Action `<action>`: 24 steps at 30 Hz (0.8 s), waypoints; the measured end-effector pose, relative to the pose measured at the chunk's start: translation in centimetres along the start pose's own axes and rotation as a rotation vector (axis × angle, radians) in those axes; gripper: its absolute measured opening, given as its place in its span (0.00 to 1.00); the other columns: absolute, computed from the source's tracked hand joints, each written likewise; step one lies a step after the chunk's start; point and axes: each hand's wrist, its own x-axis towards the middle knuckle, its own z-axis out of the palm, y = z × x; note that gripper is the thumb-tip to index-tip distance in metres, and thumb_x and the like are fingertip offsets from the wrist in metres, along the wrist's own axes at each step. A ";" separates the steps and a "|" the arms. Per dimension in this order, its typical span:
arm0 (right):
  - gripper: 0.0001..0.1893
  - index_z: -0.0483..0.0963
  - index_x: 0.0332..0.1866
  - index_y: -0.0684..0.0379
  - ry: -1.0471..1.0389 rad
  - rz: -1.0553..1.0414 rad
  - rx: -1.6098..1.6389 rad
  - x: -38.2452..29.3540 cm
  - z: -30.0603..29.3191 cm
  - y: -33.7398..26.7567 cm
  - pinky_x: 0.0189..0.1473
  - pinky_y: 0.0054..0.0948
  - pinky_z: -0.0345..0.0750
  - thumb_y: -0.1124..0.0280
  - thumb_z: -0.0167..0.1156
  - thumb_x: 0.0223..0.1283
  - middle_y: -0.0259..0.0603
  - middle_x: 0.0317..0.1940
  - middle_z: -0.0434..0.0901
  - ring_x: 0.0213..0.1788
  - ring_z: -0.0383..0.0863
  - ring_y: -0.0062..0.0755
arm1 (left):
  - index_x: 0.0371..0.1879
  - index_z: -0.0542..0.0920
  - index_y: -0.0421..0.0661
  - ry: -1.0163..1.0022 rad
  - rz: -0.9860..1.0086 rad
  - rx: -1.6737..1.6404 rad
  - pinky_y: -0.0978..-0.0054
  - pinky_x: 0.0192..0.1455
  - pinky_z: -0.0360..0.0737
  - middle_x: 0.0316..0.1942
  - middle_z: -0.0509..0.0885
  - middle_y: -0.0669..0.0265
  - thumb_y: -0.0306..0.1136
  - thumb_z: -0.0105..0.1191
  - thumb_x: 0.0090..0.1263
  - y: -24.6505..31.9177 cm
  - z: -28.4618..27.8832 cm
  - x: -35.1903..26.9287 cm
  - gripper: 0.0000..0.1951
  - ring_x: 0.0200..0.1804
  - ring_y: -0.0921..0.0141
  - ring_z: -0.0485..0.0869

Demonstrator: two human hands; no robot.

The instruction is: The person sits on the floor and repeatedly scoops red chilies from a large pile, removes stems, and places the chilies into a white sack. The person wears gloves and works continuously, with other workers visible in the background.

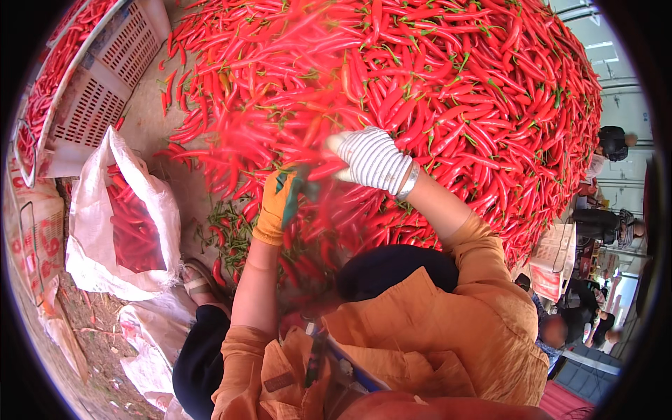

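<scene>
My left hand (275, 207), in a yellow glove with a green palm, is over the near edge of a large heap of red chilli peppers (457, 110). Its fingertips are blurred, so what they hold is unclear. To its right, my right hand (373, 160) wears a white glove with dark stripes. A single red chilli pepper (324, 170) lies at the right thumb and fingers, pointing towards the left glove. Below my left hand, green chilli stems (231, 236) are scattered on the floor among loose peppers. Red blur covers part of the heap around both hands.
An open white woven sack (86, 236) with red chillies inside stands at left. Behind it is a white slatted plastic crate (89, 110) beside more chillies. Another sack (157, 336) lies near my sandalled foot (199, 283). Several people and a crate (551, 252) are at far right.
</scene>
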 end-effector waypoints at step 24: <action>0.25 0.72 0.41 0.55 0.222 0.455 -0.160 -0.5 3.6 3.4 0.48 0.42 0.66 0.57 0.68 0.35 0.40 0.46 0.72 0.49 0.71 0.39 | 0.48 0.75 0.36 0.202 0.128 0.057 0.79 0.39 0.79 0.38 0.81 0.65 0.26 0.49 0.67 -1.3 0.7 2.0 0.13 0.36 0.76 0.79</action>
